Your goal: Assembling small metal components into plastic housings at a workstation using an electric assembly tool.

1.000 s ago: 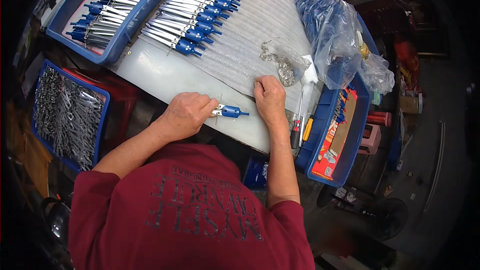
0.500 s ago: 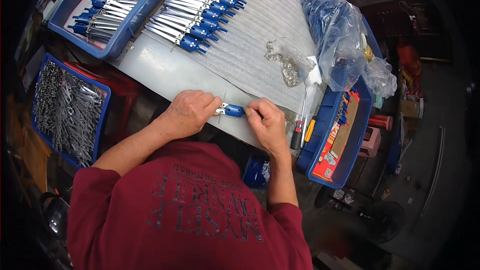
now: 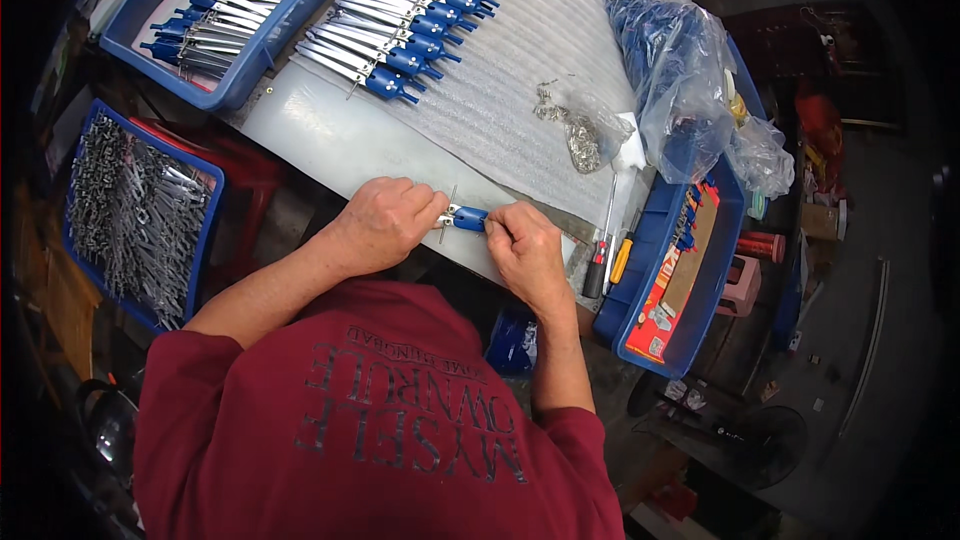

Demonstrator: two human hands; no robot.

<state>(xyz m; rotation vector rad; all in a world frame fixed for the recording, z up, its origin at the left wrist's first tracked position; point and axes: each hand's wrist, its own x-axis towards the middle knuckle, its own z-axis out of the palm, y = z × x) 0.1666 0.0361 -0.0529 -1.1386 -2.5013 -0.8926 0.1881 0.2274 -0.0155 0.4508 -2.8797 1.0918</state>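
- Clenched around its metal end, the left hand (image 3: pixel 393 223) is grasping a blue-and-silver piece (image 3: pixel 469 218).
- The right hand (image 3: pixel 530 252) is pinching the piece's blue end.
- The piece is stretching between both hands over the white tabletop (image 3: pixel 330 130), near its front edge.
- Similar pieces (image 3: pixel 441 15) are lying in a row on foam sheeting (image 3: pixel 545 45).
- A yellow-handled screwdriver (image 3: pixel 621 258) is lying beside a blue tray (image 3: pixel 640 280).

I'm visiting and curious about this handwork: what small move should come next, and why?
Perhaps a slight adjustment by the right hand at the blue end of the blue-and-metal piece, with the left hand held steady: the right pinches that end, while the left grips the metal end. Detail under the grip is hidden.
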